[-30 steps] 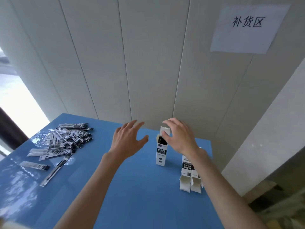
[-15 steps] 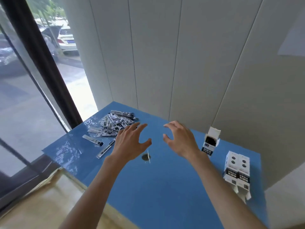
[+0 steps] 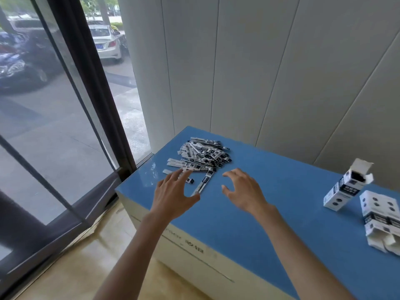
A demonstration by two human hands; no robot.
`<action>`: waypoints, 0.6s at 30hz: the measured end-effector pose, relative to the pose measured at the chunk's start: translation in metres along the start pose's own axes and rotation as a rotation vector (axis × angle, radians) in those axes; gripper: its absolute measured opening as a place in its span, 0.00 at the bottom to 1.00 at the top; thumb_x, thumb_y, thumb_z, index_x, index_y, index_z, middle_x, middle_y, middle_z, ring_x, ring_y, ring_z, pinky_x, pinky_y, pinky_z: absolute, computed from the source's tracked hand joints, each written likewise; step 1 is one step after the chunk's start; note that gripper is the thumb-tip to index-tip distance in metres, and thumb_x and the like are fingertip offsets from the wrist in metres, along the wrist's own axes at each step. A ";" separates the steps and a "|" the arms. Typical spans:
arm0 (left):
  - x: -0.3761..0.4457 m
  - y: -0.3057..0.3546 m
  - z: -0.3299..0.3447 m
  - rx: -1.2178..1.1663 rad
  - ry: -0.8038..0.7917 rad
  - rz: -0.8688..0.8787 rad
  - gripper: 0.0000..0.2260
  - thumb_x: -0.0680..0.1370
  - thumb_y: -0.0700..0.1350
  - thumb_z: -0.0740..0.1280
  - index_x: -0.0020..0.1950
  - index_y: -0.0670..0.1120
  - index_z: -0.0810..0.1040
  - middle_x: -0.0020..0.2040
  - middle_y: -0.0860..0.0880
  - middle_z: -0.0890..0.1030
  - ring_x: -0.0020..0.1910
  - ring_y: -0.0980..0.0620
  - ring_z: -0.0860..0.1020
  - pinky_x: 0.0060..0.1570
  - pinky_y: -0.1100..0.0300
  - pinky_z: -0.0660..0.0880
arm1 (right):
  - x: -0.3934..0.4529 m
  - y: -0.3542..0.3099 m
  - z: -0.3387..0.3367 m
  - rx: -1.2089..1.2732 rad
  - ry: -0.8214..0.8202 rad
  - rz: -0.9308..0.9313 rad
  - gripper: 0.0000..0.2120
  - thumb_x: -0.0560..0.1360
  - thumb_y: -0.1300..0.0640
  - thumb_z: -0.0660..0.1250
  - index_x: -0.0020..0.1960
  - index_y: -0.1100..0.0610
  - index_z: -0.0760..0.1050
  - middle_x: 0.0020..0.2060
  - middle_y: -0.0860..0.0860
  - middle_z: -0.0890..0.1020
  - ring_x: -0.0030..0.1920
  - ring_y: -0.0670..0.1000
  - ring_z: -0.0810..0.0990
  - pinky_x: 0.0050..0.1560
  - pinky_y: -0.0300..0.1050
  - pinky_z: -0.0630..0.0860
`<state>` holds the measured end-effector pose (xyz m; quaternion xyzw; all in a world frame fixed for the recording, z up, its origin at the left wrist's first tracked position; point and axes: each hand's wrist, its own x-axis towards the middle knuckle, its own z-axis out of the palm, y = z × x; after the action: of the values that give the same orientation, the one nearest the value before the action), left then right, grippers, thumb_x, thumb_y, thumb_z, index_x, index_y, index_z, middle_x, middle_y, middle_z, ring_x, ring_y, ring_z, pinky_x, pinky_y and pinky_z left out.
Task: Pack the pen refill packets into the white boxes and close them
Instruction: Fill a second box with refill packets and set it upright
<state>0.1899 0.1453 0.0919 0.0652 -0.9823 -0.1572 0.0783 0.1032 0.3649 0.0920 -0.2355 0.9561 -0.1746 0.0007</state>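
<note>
Reaching for refills, nothing picked yet. Blue surface (image 3: 270, 213) runs along the panelled wall, its left end just beside the window frame (image 3: 91, 87); that near-left edge drops straight to the floor.

Closed white boxes (image 3: 381, 213) lie grouped at the far right. One open box (image 3: 346, 187) stands upright beside them, top flap up, ready to load. It looks like light card, probably tips easily, so brace it when feeding.

Pile of refill packets (image 3: 203, 154) sits at the left end near the wall, with a few strays fanned out toward the near edge. One loose packet (image 3: 202, 184) lies between the hands.

Left hand (image 3: 173, 195) is spread, empty, fingertips over the strays at the pile's edge; can't tell if touching. Right hand (image 3: 244, 191) is open, fingers curled, empty, hovering just right of the pile.

Packets look thin, light, glossy-sleeved: likely slippery and flexible. I'd gather a bundle, square it, pinch mid-length. Plenty of clear blue between pile and boxes for the carry; watch strays sliding off the left edge.
</note>
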 end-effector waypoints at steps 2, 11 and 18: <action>-0.002 -0.023 0.000 -0.008 -0.034 0.009 0.37 0.74 0.66 0.66 0.80 0.58 0.59 0.79 0.52 0.64 0.77 0.49 0.63 0.73 0.47 0.63 | 0.003 -0.017 0.013 -0.019 -0.015 0.018 0.21 0.80 0.46 0.62 0.71 0.51 0.70 0.67 0.49 0.73 0.65 0.52 0.73 0.65 0.51 0.71; 0.026 -0.113 0.012 0.022 -0.150 0.030 0.35 0.74 0.66 0.66 0.79 0.59 0.60 0.79 0.52 0.65 0.76 0.48 0.64 0.73 0.48 0.63 | 0.035 -0.044 0.074 -0.117 -0.058 0.099 0.23 0.81 0.45 0.61 0.73 0.51 0.68 0.67 0.49 0.72 0.66 0.52 0.71 0.65 0.50 0.69; 0.090 -0.163 0.047 0.067 -0.299 0.077 0.33 0.77 0.65 0.63 0.79 0.59 0.60 0.80 0.50 0.63 0.77 0.47 0.63 0.73 0.46 0.61 | 0.084 -0.043 0.130 -0.094 -0.072 0.198 0.25 0.79 0.46 0.63 0.74 0.50 0.66 0.70 0.50 0.68 0.68 0.53 0.69 0.68 0.52 0.67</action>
<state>0.1108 -0.0079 0.0079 0.0058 -0.9895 -0.1291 -0.0652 0.0583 0.2482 -0.0088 -0.1459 0.9811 -0.1201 0.0413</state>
